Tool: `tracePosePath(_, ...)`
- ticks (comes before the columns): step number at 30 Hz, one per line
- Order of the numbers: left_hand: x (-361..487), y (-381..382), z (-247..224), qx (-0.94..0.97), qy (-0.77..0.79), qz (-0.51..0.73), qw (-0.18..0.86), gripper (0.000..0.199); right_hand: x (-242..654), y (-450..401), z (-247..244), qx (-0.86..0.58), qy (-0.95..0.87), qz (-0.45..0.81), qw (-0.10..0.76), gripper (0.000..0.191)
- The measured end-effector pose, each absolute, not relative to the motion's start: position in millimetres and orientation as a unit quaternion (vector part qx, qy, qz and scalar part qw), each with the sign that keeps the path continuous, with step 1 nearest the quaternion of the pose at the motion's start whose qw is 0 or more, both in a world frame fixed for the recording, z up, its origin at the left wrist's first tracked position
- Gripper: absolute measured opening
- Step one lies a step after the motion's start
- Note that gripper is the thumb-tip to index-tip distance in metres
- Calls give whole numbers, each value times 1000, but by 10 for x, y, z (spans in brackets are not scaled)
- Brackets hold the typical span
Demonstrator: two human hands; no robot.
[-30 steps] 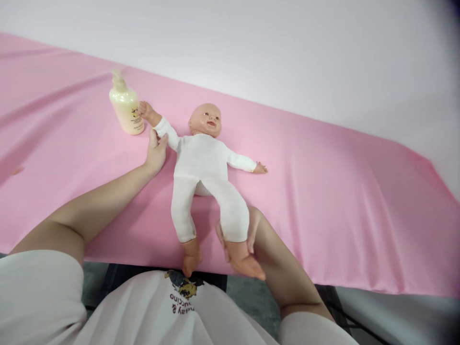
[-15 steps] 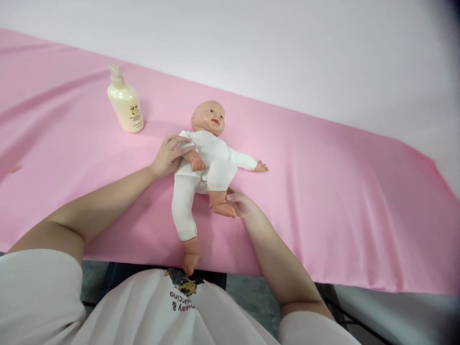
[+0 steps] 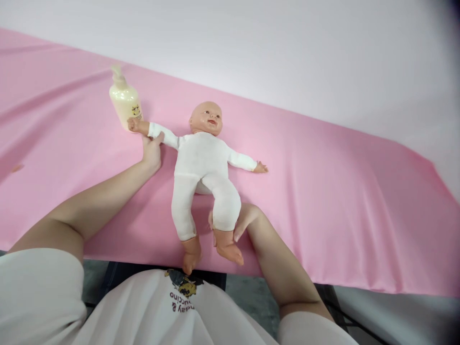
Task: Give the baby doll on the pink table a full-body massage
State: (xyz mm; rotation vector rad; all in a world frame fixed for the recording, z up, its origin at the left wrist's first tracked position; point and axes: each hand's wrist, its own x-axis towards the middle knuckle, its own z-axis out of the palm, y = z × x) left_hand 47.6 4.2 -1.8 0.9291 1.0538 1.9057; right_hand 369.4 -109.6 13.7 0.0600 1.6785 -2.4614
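A baby doll [image 3: 201, 155] in white clothing lies on its back on the pink cloth, head away from me and feet at the table's near edge. My left hand [image 3: 153, 151] is closed around the doll's sleeved arm on the left, holding it stretched out so its fist overlaps the bottle in view. Around the lower part of the doll's leg on the right, my right hand [image 3: 244, 220] is wrapped, its fingers partly hidden behind the leg. The other arm lies spread out on the cloth.
A cream-coloured pump bottle [image 3: 124, 100] stands to the left of the doll's head. Pink cloth [image 3: 323, 191] with soft folds covers the table. Beyond its far edge is a white surface [image 3: 287, 52]. A small blurred spot [image 3: 17, 168] shows at far left.
My left hand has swung the doll's arm from across its body out to the left. The leg in my right hand has gone from bent up to straighter, its foot nearer me.
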Motion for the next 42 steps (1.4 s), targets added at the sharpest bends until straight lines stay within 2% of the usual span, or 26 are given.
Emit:
tracePosePath(4, 459, 77, -8, 272, 410, 762, 422, 63, 3697, -1133, 162, 44, 568, -817, 96, 56)
tracePosePath(7, 475, 62, 18, 256, 415, 763, 425, 60, 3672, -1141, 138, 6, 561, -823, 88, 52)
tracePosePath(10, 494, 42, 13, 286, 417, 760, 408, 64, 3620, -1128, 93, -93, 518, -848, 61, 57)
tracePosePath(13, 497, 25, -17, 375, 414, 744, 367, 69, 3602, -1125, 62, -202, 437, -873, 75, 71)
tracePosePath(15, 492, -3, -29, 457, 413, 719, 322, 72, 3638, -1139, 65, -213, 399, -891, 47, 70)
tracePosePath(17, 494, -58, -15, 548, 417, 676, 263, 71, 3697, -1156, 88, -126, 382, -914, -52, 65)
tracePosePath(20, 526, -186, 61, 682, 417, 579, 160, 55, 3745, -1153, 140, 49, 382, -903, -190, 63)
tracePosePath(23, 586, -296, 149, 767, 397, 495, 94, 32, 3703, -1123, 181, 147, 398, -873, -240, 56)
tracePosePath(27, 638, -333, 203, 792, 372, 470, 117, 22, 3621, -1119, 227, 252, 377, -847, -278, 42)
tracePosePath(30, 643, -322, 212, 784, 367, 477, 152, 19, 3599, -1132, 249, 292, 376, -834, -280, 35)
tracePosePath(34, 642, -329, 229, 781, 362, 480, 167, 20, 3613, -1145, 226, 287, 382, -833, -278, 34)
tracePosePath(37, 638, -333, 241, 762, 376, 495, 183, 24, 3659, -1169, 189, 239, 383, -855, -253, 48)
tracePosePath(40, 615, -283, 218, 696, 395, 557, 222, 37, 3706, -1172, 168, 139, 418, -884, -157, 77)
tracePosePath(42, 589, -216, 174, 629, 412, 605, 263, 48, 3713, -1140, 163, 60, 459, -886, -38, 84)
